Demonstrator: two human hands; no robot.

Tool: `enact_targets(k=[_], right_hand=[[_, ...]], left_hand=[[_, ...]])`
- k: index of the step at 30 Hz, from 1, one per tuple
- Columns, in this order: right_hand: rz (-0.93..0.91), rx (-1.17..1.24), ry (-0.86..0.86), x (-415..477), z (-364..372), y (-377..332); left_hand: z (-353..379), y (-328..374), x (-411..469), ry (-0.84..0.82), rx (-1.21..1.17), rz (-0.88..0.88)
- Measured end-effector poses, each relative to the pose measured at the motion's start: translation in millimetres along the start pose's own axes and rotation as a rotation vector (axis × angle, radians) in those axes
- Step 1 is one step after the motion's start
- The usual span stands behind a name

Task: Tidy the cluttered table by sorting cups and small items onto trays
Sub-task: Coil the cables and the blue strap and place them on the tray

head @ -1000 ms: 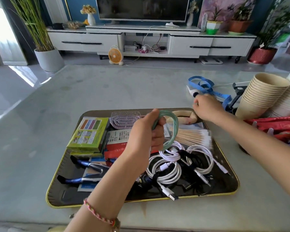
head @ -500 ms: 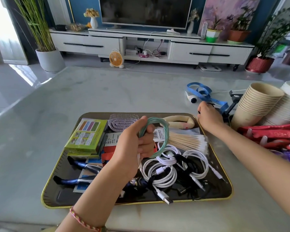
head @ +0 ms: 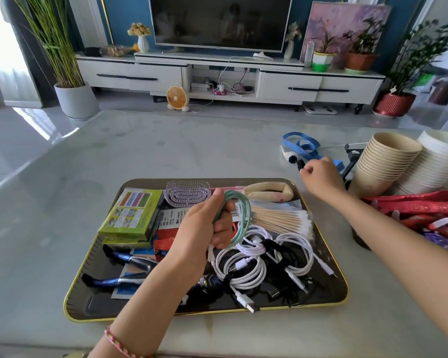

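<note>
A dark tray with a gold rim (head: 73,301) lies on the marble table in front of me. It holds a green box (head: 130,215), a purple hairbrush (head: 186,193), cotton swabs (head: 282,220), white cables (head: 243,270) and blue-handled tools (head: 130,262). My left hand (head: 204,228) hovers over the tray's middle, shut on a coiled mint-green cable (head: 245,215). My right hand (head: 321,177) is just past the tray's far right corner. Its fingertips pinch a small black item (head: 300,165) beside a blue tape measure (head: 300,146). A beige cup stack (head: 383,164) and a white cup stack (head: 435,161) lie tilted at the right.
Red packets (head: 424,208) are piled at the right edge, below the cups. A black stand (head: 352,161) sits between my right hand and the cups. Bare marble table (head: 166,151) spreads to the left and behind the tray. A TV cabinet and potted plants stand beyond the table.
My right hand has shifted slightly away from the tray corner toward the blue tape measure, closing on the small black item. My left hand keeps holding the green cable over the tray.
</note>
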State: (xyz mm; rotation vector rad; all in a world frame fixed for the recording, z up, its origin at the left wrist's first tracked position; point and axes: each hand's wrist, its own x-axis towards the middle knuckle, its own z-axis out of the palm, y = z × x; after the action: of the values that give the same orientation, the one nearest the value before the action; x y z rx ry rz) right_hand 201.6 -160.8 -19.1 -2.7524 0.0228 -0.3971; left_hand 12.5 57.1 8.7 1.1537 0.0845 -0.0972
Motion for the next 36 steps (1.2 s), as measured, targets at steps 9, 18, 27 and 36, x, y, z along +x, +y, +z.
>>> enact_targets(k=[9,18,27,36], right_hand=[[-0.429,0.718,-0.361,-72.6,-72.2,-104.3],[-0.648,0.666,-0.773,-109.4,-85.8,-121.9],[-0.701,0.588,-0.499,-107.7,-74.3,-119.5],[-0.709,0.598,-0.542,-105.2,-75.0,-112.8]], left_hand=[[-8.7,6.7,2.7,0.091,0.015,0.042],[-23.0,14.6,1.2,0.246,0.111,0.157],[-20.2,10.3,-1.0,0.169,0.095,-0.003],[-22.6,13.5,-1.0,0.098,0.034,-0.024]])
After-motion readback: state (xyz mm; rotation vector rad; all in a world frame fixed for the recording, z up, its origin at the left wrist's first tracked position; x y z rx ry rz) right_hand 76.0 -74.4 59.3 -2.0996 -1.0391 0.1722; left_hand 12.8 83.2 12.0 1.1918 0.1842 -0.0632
